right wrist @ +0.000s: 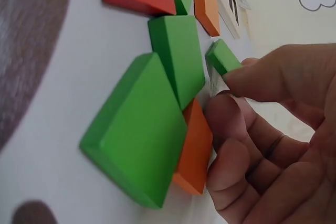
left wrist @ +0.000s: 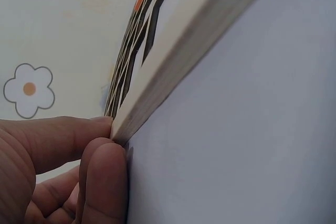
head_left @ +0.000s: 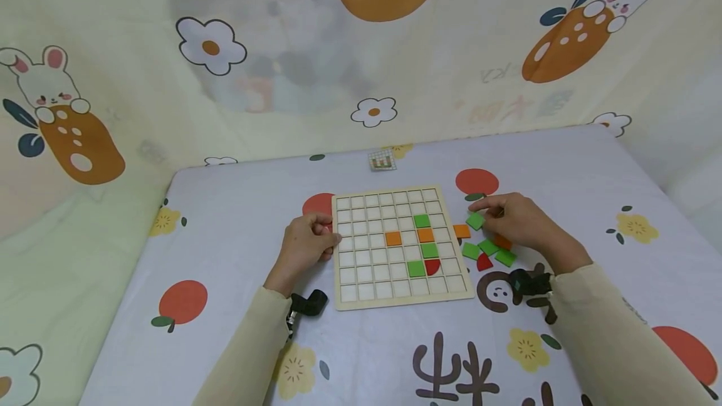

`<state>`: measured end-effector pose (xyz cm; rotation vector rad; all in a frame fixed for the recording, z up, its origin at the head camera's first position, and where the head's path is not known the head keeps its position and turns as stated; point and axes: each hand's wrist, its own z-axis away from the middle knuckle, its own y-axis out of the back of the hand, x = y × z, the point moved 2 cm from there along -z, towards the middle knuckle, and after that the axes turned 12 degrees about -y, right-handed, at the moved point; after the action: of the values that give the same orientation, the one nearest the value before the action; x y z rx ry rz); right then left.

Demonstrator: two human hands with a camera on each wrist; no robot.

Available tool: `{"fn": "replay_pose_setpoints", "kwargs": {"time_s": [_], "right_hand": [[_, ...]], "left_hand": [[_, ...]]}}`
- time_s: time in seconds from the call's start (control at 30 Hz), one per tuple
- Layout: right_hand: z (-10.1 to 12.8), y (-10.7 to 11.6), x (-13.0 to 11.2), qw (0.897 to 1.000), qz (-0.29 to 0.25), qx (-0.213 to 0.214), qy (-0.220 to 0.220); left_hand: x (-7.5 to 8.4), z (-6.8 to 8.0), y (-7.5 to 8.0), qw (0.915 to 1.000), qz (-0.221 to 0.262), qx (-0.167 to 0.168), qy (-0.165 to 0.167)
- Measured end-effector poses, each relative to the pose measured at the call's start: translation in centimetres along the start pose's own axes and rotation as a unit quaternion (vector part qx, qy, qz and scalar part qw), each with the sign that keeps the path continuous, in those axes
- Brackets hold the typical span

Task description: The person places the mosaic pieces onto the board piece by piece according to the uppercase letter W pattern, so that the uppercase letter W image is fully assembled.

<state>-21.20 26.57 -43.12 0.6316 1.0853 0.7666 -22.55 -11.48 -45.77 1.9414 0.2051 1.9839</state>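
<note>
A wooden grid board (head_left: pixel 406 302) lies on the table. On its right half sit green squares (head_left: pixel 422 221), orange squares (head_left: pixel 393 239) and a red rounded piece (head_left: pixel 432 267). My left hand (head_left: pixel 304 243) holds the board's left edge; in the left wrist view its thumb and forefinger meet at the wooden rim (left wrist: pixel 173 61). Right of the board, my right hand (head_left: pixel 521 224) pinches a green square tile (right wrist: pixel 223 56) between thumb and forefinger. Below that hand lie loose green tiles (head_left: pixel 505 258), an orange tile (right wrist: pixel 195 153) partly under another, and a red piece (head_left: pixel 484 262).
One more orange tile (head_left: pixel 462 231) lies close against the board's right edge. Behind the board rests a small card (head_left: pixel 382 160) with a grid pattern. A printed cloth (head_left: pixel 237 343) covers the table, and a patterned curtain (head_left: pixel 293 130) hangs at the back.
</note>
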Motion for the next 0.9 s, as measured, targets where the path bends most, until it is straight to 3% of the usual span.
{"fn": "replay_pose_setpoints", "kwargs": {"time_s": [0.47,0.9], "right_hand": [[-0.27,-0.31,-0.48,1.0,0.012,-0.017,0.003],[0.0,0.11,-0.09,1.0,-0.005,0.01,0.0]], "left_hand": [[-0.15,-0.02,0.06,1.0,0.004,0.0,-0.009],[-0.11,-0.07,-0.04,0.9999,-0.003,0.0,-0.011]]}}
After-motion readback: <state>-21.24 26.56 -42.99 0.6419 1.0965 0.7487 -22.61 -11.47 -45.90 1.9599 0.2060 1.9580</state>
